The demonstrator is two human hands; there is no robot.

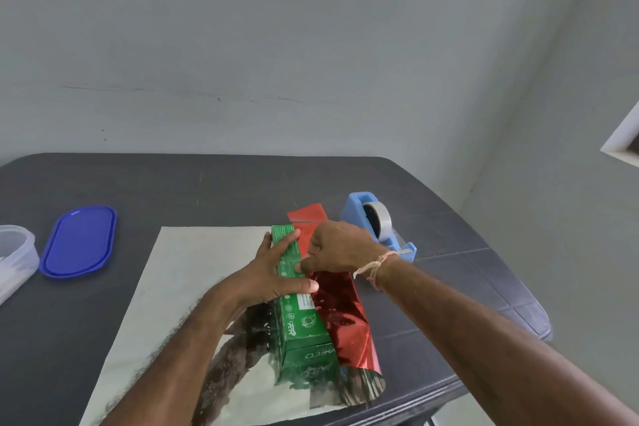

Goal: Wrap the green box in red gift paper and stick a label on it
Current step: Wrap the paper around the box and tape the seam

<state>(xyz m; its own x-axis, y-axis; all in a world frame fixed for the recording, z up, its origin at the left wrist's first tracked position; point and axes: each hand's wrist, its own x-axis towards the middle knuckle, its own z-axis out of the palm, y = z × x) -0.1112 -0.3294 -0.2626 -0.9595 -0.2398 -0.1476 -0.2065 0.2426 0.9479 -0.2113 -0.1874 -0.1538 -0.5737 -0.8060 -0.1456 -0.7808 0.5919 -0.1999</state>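
The green box point(304, 322) is laid lengthwise away from the body on the silver underside of the red gift paper point(345, 322). It is gripped across the top by the left hand point(273, 273), and the paper's right flap is pinched against it by the curled right hand point(339, 245).

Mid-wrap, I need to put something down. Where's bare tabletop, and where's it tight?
Widest bare table: the far strip behind the gift paper, between blue lid and tape dispenser. A narrower gap lies between lid and the paper's left edge. Crowded: around the green box, where left hand and right hand work, with the dispenser close to the upturned red fold.
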